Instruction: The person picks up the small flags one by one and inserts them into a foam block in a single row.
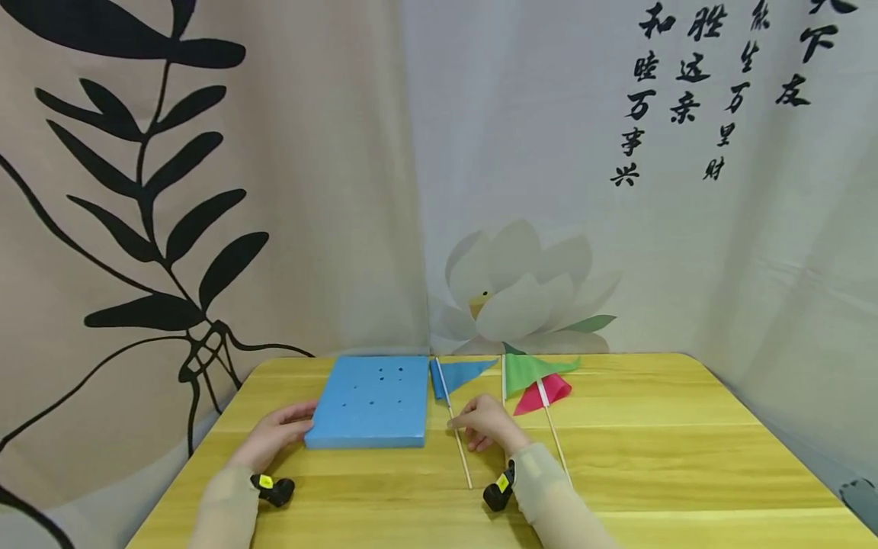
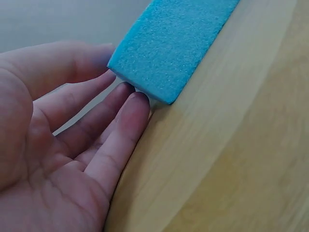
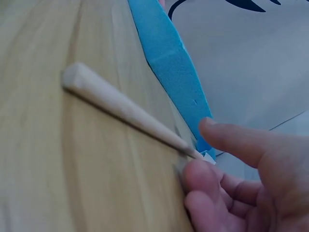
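A blue foam board point(image 1: 377, 404) with several small holes lies on the wooden table. My left hand point(image 1: 277, 435) is at its left edge, fingers fairly straight and fingertips point(image 2: 135, 104) against its side near a corner. To the board's right lies a blue pennant flag point(image 1: 466, 374) on a thin wooden stick point(image 3: 125, 106). My right hand point(image 1: 487, 423) is at that stick, below the cloth. In the right wrist view, thumb and forefinger stand apart with the stick between them; the other fingers are bent.
A green pennant flag point(image 1: 535, 371) and a red one point(image 1: 549, 393) lie right of my right hand, partly overlapping. The red flag's stick point(image 1: 559, 446) runs toward my right sleeve. Behind the table point(image 1: 686, 457) hangs a printed curtain point(image 1: 329, 191).
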Demonstrator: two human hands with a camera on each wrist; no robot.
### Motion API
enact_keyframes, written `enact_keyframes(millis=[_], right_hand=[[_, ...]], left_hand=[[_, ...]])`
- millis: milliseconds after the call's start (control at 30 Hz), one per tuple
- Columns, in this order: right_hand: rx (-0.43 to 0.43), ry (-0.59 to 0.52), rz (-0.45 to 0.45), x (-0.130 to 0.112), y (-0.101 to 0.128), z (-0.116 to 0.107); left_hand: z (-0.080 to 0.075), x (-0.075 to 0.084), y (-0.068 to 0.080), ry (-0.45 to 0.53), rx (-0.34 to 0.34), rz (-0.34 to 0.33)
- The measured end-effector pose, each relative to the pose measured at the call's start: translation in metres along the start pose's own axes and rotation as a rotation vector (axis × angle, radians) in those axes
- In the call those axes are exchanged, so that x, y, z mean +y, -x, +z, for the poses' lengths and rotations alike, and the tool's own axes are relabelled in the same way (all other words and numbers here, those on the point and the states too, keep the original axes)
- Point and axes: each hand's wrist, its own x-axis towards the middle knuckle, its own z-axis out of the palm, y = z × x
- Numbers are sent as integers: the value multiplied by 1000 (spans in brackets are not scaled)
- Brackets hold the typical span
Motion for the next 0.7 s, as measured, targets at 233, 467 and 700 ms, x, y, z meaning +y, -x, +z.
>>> enact_keyframes(millis=[233,467,700], right_hand=[[38,24,-8,1,-1,3],[92,72,-44,3,-1,6],[103,160,-101,5,-2,8]], left_hand=[[-1,-3,-1,-14,0,-6],[0,-2,-3,-49,0,22],[1,-1,-2,-58,-7,-9]])
